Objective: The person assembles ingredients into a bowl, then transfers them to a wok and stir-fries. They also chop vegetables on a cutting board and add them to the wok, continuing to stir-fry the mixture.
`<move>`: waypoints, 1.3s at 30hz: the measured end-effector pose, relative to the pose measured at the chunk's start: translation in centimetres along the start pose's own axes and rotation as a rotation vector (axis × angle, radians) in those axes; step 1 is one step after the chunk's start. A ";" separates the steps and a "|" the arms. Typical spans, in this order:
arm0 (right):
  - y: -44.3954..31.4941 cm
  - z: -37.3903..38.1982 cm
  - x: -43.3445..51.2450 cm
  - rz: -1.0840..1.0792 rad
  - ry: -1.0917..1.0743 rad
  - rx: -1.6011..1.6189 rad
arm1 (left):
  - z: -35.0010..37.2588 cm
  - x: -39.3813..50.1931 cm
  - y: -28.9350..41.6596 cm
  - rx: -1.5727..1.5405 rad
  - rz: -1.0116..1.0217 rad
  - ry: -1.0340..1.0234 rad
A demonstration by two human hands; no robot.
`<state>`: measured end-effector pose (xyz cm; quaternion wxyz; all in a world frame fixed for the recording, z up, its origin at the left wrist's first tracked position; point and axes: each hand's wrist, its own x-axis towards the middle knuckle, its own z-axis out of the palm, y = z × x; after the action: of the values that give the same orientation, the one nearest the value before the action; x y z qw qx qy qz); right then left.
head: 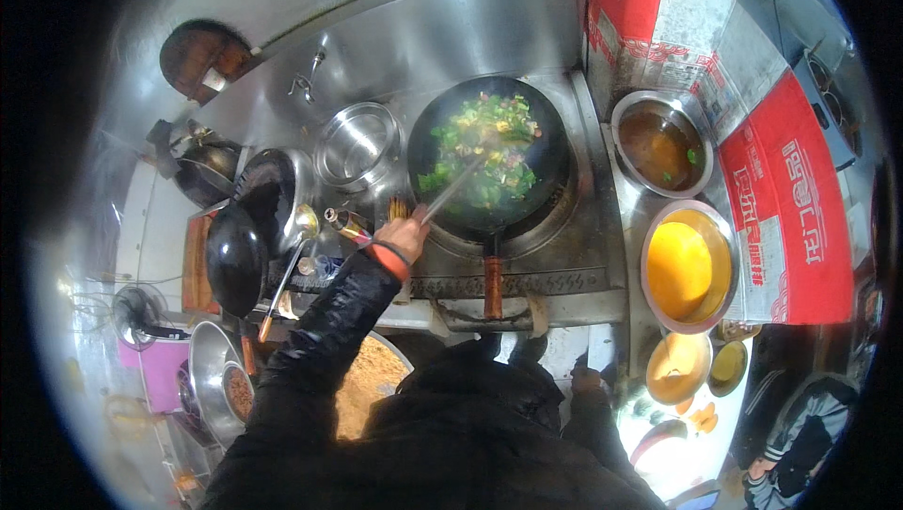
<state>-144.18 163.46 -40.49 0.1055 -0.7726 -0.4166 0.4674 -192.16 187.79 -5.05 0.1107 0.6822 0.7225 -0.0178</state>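
Note:
My left hand (402, 233) grips the metal shaft of a cooking utensil (453, 191). Its far end goes into the food, where steam and vegetables hide it. Chopped green vegetables (520, 182) lie with yellow and pinkish pieces in a black wok (423, 150) on the stove (596, 242). The wok's wooden handle (492, 288) points toward me. Low beside my body, my right hand (585, 377) is in shadow, and its fingers are unclear. Left of my left hand are a dark bottle (347, 223) and a bristle brush (398, 209).
To the right stand a metal bowl of brown liquid (659, 139), a bowl of yellow liquid (681, 266) and a red-and-white cardboard screen (790, 213). An empty metal pot (358, 146), a ladle (286, 284) and a black wok (236, 256) are at left. Another person's hand (760, 468) shows lower right.

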 end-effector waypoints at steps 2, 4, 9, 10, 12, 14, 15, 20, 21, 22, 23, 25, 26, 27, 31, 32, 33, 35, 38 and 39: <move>-1.8 -0.8 -0.1 -0.110 0.099 -0.050 | -1.7 -2.4 -0.5 0.040 0.026 -0.106; -5.6 -2.5 -1.0 -0.255 0.106 -0.049 | -4.9 -5.1 -3.4 0.115 0.104 -0.143; -22.2 -1.1 -3.4 -0.300 -0.095 0.400 | -5.4 -2.4 -6.0 0.236 0.131 0.007; -25.8 0.1 -3.4 -0.295 -0.255 0.478 | -3.7 -1.6 -5.0 0.182 0.116 0.112; -32.1 3.3 -3.0 -0.254 -0.531 0.635 | 0.3 0.9 -2.7 0.061 -0.022 0.039; -35.9 5.4 -2.1 -0.209 -0.659 0.486 | 2.5 0.2 -2.1 -0.038 0.030 0.047; -36.9 5.7 -1.5 -0.222 -0.577 0.260 | 2.5 -1.0 -2.7 -0.029 0.099 0.057; -35.9 3.0 -3.7 -0.662 -0.469 -0.356 | -5.9 -9.0 -12.1 -0.079 0.363 -0.076; -35.7 2.0 -4.8 -0.633 -0.584 -0.456 | -6.8 -9.4 -13.5 0.027 0.144 -0.193; -35.0 1.7 -6.9 -0.788 -0.496 -0.383 | -7.7 -9.2 -14.8 0.144 -0.025 -0.291; -34.3 1.1 -8.8 -0.848 -0.524 -0.215 | -6.8 -7.7 -14.8 0.132 0.107 -0.192; -33.9 0.5 -10.8 -0.706 -0.473 0.501 | -4.0 -5.0 -14.2 0.063 0.284 -0.090; -33.7 0.1 -10.8 -0.630 -0.433 0.404 | -1.0 -3.8 -13.1 0.103 0.219 -0.135; -33.5 0.3 -11.2 -0.552 -0.400 0.307 | 1.3 -3.4 -12.3 0.146 0.132 -0.183; -32.7 1.0 -8.7 -0.490 -0.278 0.284 | 6.5 -2.9 -9.5 0.152 0.064 -0.163; -32.7 1.5 -8.3 -0.548 -0.133 0.290 | 6.8 -3.2 -9.3 0.131 0.080 -0.138; -33.1 2.1 -7.7 -0.607 0.071 0.287 | 6.8 -3.5 -9.3 0.117 0.096 -0.121; -33.6 2.7 -6.5 -0.594 0.295 0.206 | 6.5 -3.7 -9.6 0.093 0.113 -0.100; -32.2 2.7 -6.8 -0.400 -0.430 0.219 | 5.9 -4.1 -10.0 0.067 0.093 -0.093; -31.5 2.5 -7.3 -0.493 -0.429 0.157 | 5.2 -4.4 -10.0 0.060 0.095 -0.082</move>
<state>-164.95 177.35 -19.76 0.1845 -0.5222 -0.5663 0.6104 -201.10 181.82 -10.57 0.1204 0.7173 0.6834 -0.0622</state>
